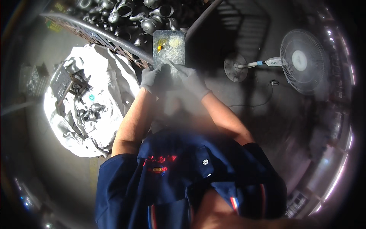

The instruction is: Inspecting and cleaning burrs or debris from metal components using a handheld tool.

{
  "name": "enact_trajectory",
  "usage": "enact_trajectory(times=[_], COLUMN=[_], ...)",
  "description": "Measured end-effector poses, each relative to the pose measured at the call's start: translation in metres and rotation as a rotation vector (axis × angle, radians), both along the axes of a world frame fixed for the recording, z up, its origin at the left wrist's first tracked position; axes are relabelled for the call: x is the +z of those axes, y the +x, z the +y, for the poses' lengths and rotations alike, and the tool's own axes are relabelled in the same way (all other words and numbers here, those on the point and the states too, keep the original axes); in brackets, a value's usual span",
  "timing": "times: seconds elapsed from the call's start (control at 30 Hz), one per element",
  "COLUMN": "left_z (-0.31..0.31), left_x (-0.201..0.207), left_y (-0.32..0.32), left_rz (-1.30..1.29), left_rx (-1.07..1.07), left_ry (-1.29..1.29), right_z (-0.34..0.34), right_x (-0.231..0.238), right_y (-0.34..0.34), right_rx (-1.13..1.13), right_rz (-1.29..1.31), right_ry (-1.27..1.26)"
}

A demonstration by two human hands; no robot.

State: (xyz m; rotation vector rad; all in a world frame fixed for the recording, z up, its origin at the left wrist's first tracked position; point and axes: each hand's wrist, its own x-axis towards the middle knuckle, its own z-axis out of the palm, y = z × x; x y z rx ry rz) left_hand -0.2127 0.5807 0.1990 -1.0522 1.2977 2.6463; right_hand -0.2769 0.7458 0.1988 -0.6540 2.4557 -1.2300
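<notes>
Both my hands wear grey gloves and meet in front of my chest, at the near edge of a small rectangular metal-grey tray (180,53). My left hand (151,77) is closed, its fingertips pointing in toward the tray's near edge. My right hand (194,81) comes from the other side, fingers together and drawn to a pinch. Something small and pale shows between the fingertips, but I cannot make out what it is. On the tray lie a small yellow-orange piece (159,48) and a pale yellowish clump (175,41).
Beyond the tray, a mesh-sided metal bin (103,36) holds many grey metal castings (152,23). At left, a large white sack (110,89) bears several dark metal parts (90,113) and a perforated crate (62,84). A standing fan (299,60) with a round base (235,68) is at right; its cable crosses the floor.
</notes>
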Motion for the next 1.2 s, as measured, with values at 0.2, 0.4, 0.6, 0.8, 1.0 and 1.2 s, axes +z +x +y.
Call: enact_trajectory(times=[0.2, 0.4, 0.6, 0.8, 1.0, 1.2], left_z=[0.001, -0.004, -0.005, -0.002, -0.003, -0.004], left_x=[0.023, -0.024, -0.02, -0.018, -0.03, -0.038], left_y=[-0.005, -0.007, -0.008, -0.008, -0.012, -0.01], left_rz=[-0.062, -0.005, -0.063, -0.027, -0.054, -0.043], left_rx=[-0.036, 0.0, -0.06, -0.039, -0.051, -0.074], left_ry=[-0.073, -0.119, -0.159, -0.124, -0.145, -0.156], right_z=[-0.003, -0.006, -0.012, -0.016, -0.011, -0.001], right_x=[0.021, 0.014, 0.036, 0.03, 0.021, 0.033], right_y=[-0.033, -0.007, -0.035, -0.021, -0.021, -0.045], right_rx=[-0.019, 0.08, -0.075, -0.005, 0.001, -0.1], right_rz=[-0.208, -0.007, -0.202, -0.11, -0.168, -0.123], right_ry=[-0.082, 0.046, -0.083, -0.045, -0.01, -0.092])
